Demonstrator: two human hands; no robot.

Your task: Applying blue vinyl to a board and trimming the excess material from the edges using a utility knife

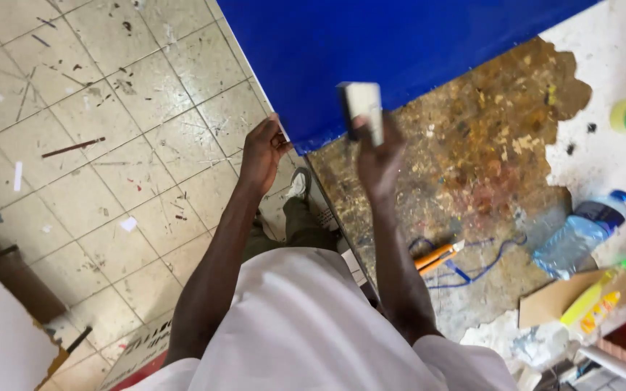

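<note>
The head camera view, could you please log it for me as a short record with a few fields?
Left hand: grips the edge of the blue panel
Right hand: holds a small pale block against the panel's lower edge
Support: paint-stained worktable
On the table: clear plastic bottle, orange-handled tool, yellow-green bottle
Floor: littered tiles

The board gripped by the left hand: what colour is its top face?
Solid blue board, clearest in the head view.

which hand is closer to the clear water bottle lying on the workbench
Right. The right hand, holding a small pale block over the blue panel, is left of the water bottle; the left hand grips the panel's edge, farther left.
</note>
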